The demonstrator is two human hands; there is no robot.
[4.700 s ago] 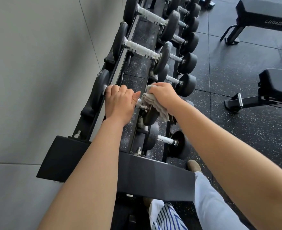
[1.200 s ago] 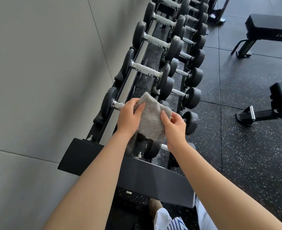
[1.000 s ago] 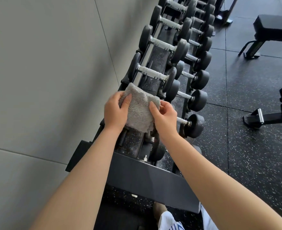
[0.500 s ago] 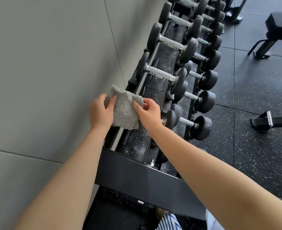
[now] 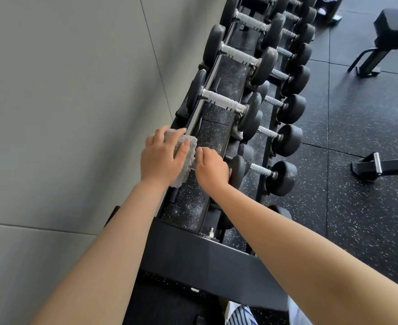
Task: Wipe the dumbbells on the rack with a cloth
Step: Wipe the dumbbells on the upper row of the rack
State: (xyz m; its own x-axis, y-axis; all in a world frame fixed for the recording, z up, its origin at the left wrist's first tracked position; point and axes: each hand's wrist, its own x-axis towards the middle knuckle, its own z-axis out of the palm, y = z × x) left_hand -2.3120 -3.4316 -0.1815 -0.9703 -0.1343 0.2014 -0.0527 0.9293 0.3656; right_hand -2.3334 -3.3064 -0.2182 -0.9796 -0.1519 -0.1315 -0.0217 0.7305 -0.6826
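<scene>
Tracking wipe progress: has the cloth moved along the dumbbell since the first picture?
Yes. The cloth went along the nearest dumbbell from its aisle-side head to its wall-side end, under the left hand.

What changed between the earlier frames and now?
The cloth, first in the right hand, then stretched between both, is now held by the left hand alone against the wall-side end of the nearest dumbbell. The right hand let go and gripped that dumbbell's bar. Rack and other dumbbells stayed put.
</scene>
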